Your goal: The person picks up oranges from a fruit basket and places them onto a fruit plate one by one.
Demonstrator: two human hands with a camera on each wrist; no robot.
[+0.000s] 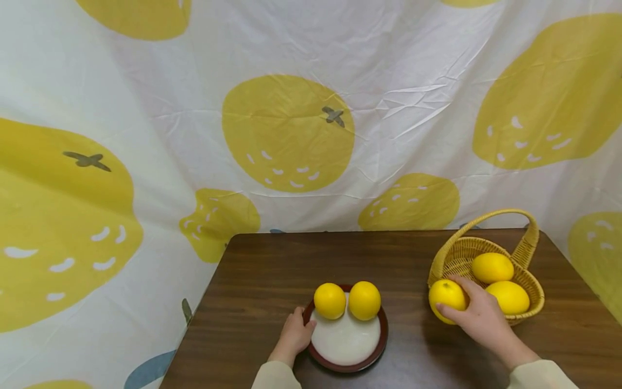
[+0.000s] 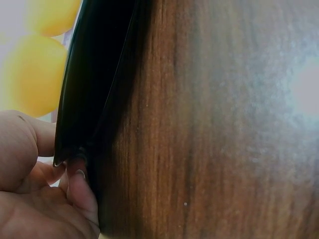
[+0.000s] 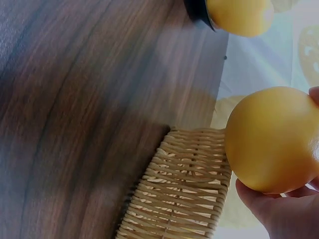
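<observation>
My right hand grips a round yellow citrus fruit, thumb on the near side and fingers over its far side. In the head view this fruit overlaps the left rim of a wicker basket; the right wrist view has it above the woven wall. Two more yellow fruits lie inside the basket. At the left edge of a white plate with a brown rim, my left hand pinches the rim, fingertips tucked beneath it in the left wrist view. Two yellow fruits sit on the plate's far half.
Both plate and basket stand on a dark wooden table. The basket's arched handle rises over its back. Behind the table hangs a white cloth printed with large yellow lemons.
</observation>
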